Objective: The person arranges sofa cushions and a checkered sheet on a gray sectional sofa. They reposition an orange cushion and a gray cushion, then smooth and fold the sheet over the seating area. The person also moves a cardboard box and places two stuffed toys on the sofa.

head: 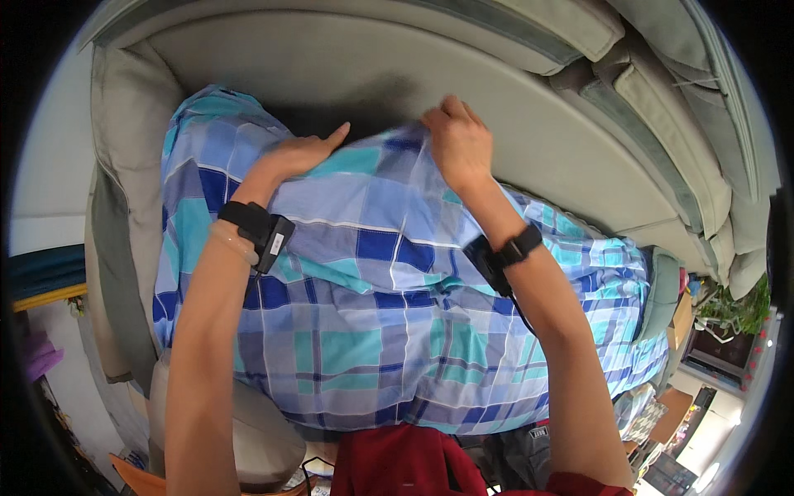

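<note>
A blue and teal plaid fabric cover (347,248) lies spread and wrinkled over the seat of a grey-beige sofa (347,56). My right hand (458,139) pinches the far edge of the cover and holds it raised off the seat; its fingertips are slightly blurred. Flat on the cover near that same edge rests my left hand (301,152), palm down, with the thumb pointing out to the right. Between the two hands, a dark shadow falls under the lifted edge. Each wrist wears a black strap with a small black box and a cable.
Sofa cushions (670,142) line the backrest at the upper right. The left armrest (130,217) stands beside the cover. A beige rounded seat or stool (260,434) is at the lower left. At the far right are a green plant (738,307) and a cardboard box (680,319).
</note>
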Available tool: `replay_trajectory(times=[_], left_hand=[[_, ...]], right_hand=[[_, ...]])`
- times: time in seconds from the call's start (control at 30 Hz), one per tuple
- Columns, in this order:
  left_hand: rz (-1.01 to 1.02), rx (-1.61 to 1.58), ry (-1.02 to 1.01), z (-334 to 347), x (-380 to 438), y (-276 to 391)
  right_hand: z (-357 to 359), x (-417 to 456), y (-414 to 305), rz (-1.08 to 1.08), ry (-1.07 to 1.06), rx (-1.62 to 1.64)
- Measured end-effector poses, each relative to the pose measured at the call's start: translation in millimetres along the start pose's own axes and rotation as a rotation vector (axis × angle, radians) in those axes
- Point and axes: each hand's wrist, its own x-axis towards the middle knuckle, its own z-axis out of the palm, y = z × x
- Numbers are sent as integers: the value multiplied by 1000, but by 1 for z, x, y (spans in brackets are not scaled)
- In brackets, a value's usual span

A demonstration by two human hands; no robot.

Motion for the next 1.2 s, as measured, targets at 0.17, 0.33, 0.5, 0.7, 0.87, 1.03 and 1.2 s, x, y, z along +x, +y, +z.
replay_trajectory(times=[0.17, 0.33, 0.5, 0.7, 0.87, 1.03, 1.2], left_hand=[[117, 61, -183, 1, 18, 6], [79, 182, -77, 11, 30, -22], [121, 270, -70, 11, 35, 0], [359, 370, 170, -12, 56, 12], [554, 537, 882, 11, 75, 16], [414, 245, 171, 23, 4, 61], [200, 375, -101, 39, 17, 49]], right_hand=[[52, 26, 20, 262, -60, 19], [29, -6, 7, 349, -275, 328], [27, -73, 33, 274, -383, 180], [1, -128, -7, 87, -169, 232], [4, -131, -25, 82, -117, 221], [6, -139, -13, 159, -140, 212], [-6, -133, -19, 71, -210, 271]])
